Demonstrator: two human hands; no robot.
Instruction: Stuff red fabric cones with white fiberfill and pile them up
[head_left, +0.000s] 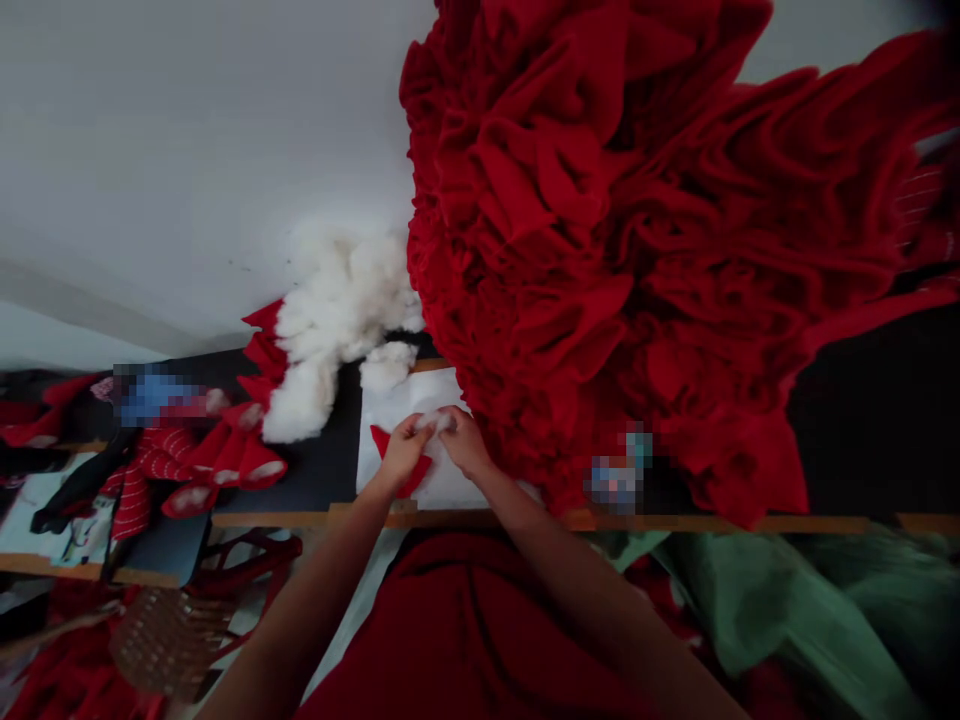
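A small tuft of white stuffing point(434, 420) is pinched between my two hands, above a white sheet point(450, 491) on the dark table. My left hand point(406, 448) grips its left side, fingers closed. On the other side my right hand point(466, 443) has its fingers closed on the same tuft. Under and beside my left hand lies a small pointed piece of red fabric point(415, 482), partly covered by the hand. A loose clump of stuffing point(388, 366) rests at the sheet's back edge, and behind it rises a larger heap of white stuffing point(341, 290).
A tall pile of red fabric pieces point(540, 250) towers close to my right hand. Stuffed red pieces point(240, 455) and striped red pieces point(142, 480) lie to the left. The table's wooden front edge point(285, 519) runs before me; green sheeting point(780, 600) hangs below at right.
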